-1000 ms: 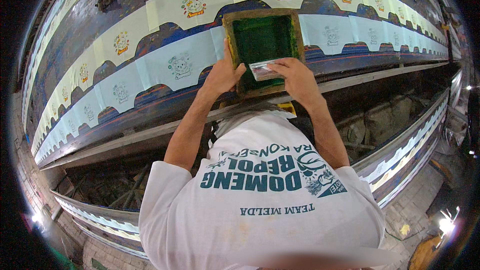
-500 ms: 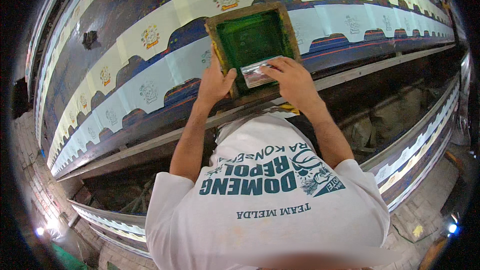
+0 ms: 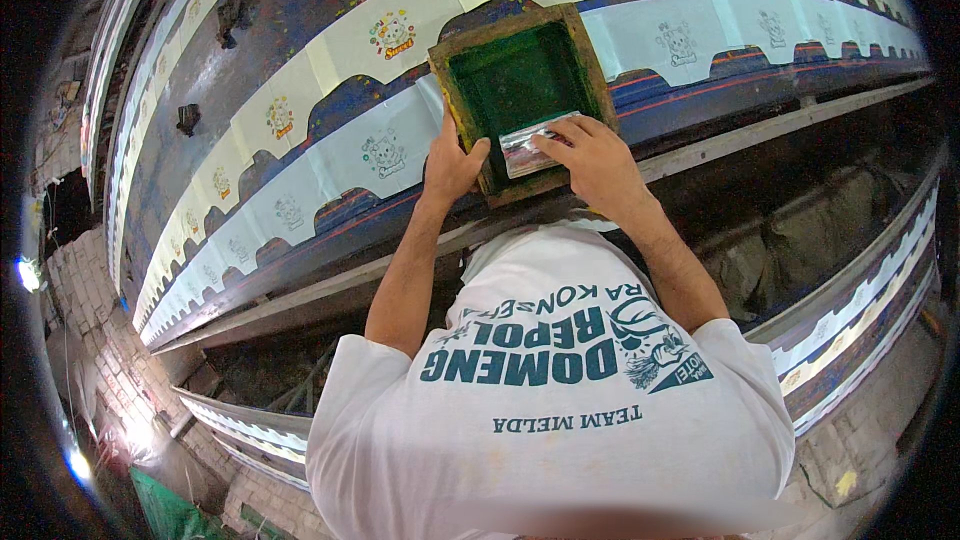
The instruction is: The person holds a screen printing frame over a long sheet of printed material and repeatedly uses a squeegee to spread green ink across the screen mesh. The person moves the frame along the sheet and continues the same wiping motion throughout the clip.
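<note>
A wooden-sided printing screen [image 3: 600,90], its mesh stained dark green, lies over the nearer row of pale paper sheets. My left hand [image 3: 455,165] grips its left side, with the thumb bent over the inner edge. Inside the screen, at the near end, is a squeegee [image 3: 527,148] wrapped in shiny silvery film. My right hand [image 3: 598,162] holds the squeegee from its right end, fingers laid over the top. The sheet under the screen is hidden. Just left of the screen, a sheet [image 3: 383,153] bears an outlined cartoon figure with small green spots.
A long dark, paint-spattered table [image 3: 290,20] carries two rows of notched sheets. The farther row has multicoloured prints [image 3: 392,33]. A pale rail [image 3: 320,288] runs along the near edge. Behind me stands another table with sheets [image 3: 830,325]. Brick paving [image 3: 110,340] lies at left.
The screen has shifted right along the row with both hands, and the print beside its left edge now shows fully. The squeegee stays at the near end. My view has tilted slightly.
</note>
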`<action>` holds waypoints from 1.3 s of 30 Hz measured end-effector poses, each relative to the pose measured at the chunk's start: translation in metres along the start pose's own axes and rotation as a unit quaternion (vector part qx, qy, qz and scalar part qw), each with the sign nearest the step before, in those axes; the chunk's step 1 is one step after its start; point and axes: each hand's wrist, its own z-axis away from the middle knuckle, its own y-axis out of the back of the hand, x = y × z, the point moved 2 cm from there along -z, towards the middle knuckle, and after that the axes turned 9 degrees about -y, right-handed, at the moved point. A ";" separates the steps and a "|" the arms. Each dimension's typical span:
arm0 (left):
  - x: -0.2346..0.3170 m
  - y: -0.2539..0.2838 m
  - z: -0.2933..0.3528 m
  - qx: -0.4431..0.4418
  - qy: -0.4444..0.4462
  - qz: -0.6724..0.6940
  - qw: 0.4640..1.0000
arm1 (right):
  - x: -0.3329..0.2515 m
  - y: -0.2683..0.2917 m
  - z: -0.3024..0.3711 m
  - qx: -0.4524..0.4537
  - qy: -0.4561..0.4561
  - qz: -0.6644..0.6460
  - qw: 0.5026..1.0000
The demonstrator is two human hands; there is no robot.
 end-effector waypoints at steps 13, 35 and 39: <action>-0.004 -0.001 0.001 -0.009 0.004 -0.023 1.000 | 0.018 0.016 -0.045 -0.115 -0.007 -0.062 0.991; 0.002 0.002 0.002 -0.035 0.044 -0.016 0.998 | 0.026 0.013 -0.057 -0.129 -0.016 -0.061 0.990; 0.001 0.003 0.000 -0.039 0.015 -0.036 0.998 | 0.033 0.001 -0.121 -0.029 0.011 -0.018 0.999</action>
